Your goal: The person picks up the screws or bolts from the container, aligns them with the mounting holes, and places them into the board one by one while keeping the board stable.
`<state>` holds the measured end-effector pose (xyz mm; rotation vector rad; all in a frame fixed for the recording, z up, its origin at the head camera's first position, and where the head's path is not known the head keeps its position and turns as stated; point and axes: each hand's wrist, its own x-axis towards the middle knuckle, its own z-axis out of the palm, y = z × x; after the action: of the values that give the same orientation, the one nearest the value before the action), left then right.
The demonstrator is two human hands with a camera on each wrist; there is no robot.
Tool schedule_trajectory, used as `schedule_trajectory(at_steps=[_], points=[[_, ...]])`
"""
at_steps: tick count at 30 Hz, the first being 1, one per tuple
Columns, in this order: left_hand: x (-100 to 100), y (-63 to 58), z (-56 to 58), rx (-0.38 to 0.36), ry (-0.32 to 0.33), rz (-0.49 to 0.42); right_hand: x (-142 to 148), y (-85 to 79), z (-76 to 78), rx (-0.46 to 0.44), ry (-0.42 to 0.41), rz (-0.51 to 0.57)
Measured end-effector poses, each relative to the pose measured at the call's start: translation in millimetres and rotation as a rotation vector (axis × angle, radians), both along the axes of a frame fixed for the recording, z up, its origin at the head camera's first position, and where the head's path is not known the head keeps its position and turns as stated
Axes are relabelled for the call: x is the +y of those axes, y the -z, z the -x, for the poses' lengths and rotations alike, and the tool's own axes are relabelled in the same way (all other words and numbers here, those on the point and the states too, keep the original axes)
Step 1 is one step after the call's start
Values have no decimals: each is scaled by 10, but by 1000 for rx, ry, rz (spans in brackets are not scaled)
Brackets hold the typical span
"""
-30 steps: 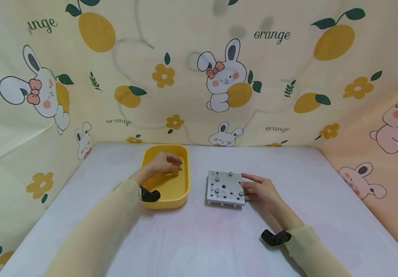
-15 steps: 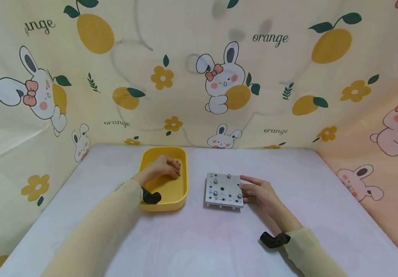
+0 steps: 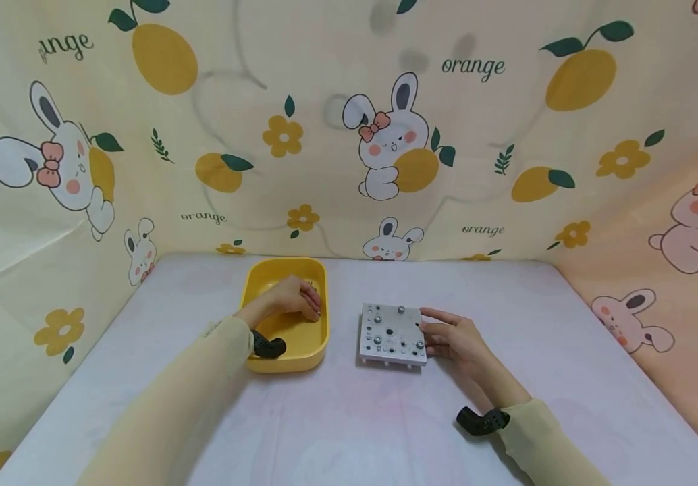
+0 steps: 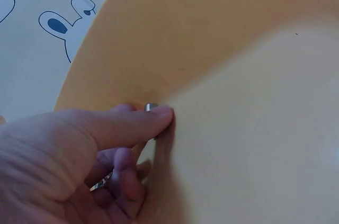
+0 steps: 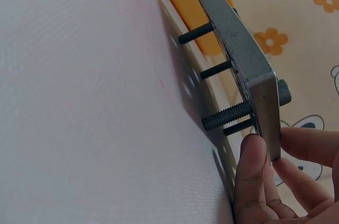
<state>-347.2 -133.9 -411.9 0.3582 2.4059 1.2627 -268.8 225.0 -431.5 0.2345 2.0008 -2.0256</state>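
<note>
Inside the yellow tray (image 3: 291, 362), my left hand (image 3: 294, 295) is low near the right wall. Its thumb and finger pinch a small shiny metal screw (image 4: 151, 107), mostly hidden by the thumb in the left wrist view. More threaded metal (image 4: 100, 182) shows beneath the curled fingers. My right hand (image 3: 463, 343) grips the right edge of a square silver metal plate (image 3: 404, 322), thumb below and fingers along the side. Several screw heads (image 3: 401, 310) and holes mark its top. In the right wrist view, threaded screw shanks (image 5: 228, 116) stick out underneath, close over the table.
A white-covered table (image 3: 337, 418) carries the tray at left and the plate at centre right. Behind stands a printed fabric backdrop (image 3: 325, 155) with rabbits and oranges, which also closes both sides. Small dark pieces (image 3: 311, 285) lie at the tray's far right.
My left hand has lowered and moved slightly towards the tray's near right, its fingers closing in. The small metal pieces at its fingertips are now mostly covered. My right hand and the plate stay put.
</note>
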Motion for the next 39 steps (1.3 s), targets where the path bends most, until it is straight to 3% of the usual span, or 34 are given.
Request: schedule_trajectory(at_steps=[6, 10, 16, 22, 27, 30, 33, 39], points=[[-5, -25, -14, -28, 35, 0, 4, 7, 5, -1, -2, -2], [-46, -41, -11, -10, 49, -32, 8, 8, 12, -2, -1, 3], [-124, -172, -88, 33, 15, -164, 1, 1, 13, -7, 9, 14], [-25, -480, -342, 118, -78, -343, 6, 10, 3, 7, -5, -5], [261, -644, -743, 194, -149, -420, -3, -2, 7, 13, -12, -22], [479, -608, -967, 229, -116, -486, -7, -5, 12, 6, -13, -22], [694, -497, -1105, 285, -74, -532, -4, -8, 16, -3, -9, -20], [1008, -201, -1174, 396, -72, -524, -4, -11, 45, -17, 6, -2]])
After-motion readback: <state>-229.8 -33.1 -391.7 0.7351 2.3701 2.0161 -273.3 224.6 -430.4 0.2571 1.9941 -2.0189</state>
